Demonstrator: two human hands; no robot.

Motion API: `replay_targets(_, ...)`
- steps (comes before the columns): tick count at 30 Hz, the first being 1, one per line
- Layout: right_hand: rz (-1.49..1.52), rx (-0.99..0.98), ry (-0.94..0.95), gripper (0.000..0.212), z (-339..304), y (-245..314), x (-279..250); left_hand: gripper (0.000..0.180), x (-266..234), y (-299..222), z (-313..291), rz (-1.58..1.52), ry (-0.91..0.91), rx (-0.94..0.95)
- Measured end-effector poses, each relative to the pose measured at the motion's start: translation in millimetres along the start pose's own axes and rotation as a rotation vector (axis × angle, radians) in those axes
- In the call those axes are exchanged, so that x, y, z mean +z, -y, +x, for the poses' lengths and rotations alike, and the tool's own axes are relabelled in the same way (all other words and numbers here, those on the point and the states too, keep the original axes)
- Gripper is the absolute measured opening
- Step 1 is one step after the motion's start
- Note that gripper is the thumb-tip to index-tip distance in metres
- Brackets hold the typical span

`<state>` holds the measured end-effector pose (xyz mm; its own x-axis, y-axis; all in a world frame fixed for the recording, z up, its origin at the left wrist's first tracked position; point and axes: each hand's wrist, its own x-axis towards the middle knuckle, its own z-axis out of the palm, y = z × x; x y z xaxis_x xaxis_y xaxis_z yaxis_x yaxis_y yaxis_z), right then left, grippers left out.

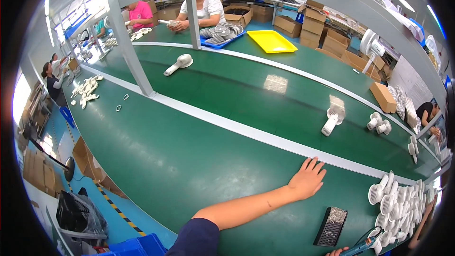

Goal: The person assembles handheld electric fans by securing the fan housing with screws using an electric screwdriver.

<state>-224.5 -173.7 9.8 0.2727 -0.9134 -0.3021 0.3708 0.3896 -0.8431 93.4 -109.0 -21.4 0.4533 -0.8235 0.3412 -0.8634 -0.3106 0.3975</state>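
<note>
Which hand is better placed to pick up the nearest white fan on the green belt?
Probably the left hand: it looks empty, beside the metal strip, nearer that fan. The right hand appears to hold a teal tool.

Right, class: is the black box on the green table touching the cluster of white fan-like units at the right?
Apart. The head view shows a strip of bare green tabletop plainly between the black box and the white fan-like units.

The lower edge cuts off the right hand (337, 251) and the teal power tool (360, 247), leaving the grip unseen.
</note>
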Motion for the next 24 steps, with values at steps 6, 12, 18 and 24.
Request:
replay_targets(6,-0.047,-0.012,0.014,0.068,8,3,0,0.038,-38,55,24,-0.464,0.311,-0.022)
replay_targets(12,-0.123,-0.047,-0.103,0.069,0,-1,5,0.038,-166,315,-18,0.352,-0.624,-0.279)
replay_targets(18,-0.177,-0.073,-0.031,0.059,-6,3,-8,0.046,-287,483,-188,0.712,-0.708,-0.953)
replay_targets(24,-0.031,-0.02,-0.149,0.044,-7,-8,-19,0.044,-285,584,-210,0.678,-0.363,-0.852)
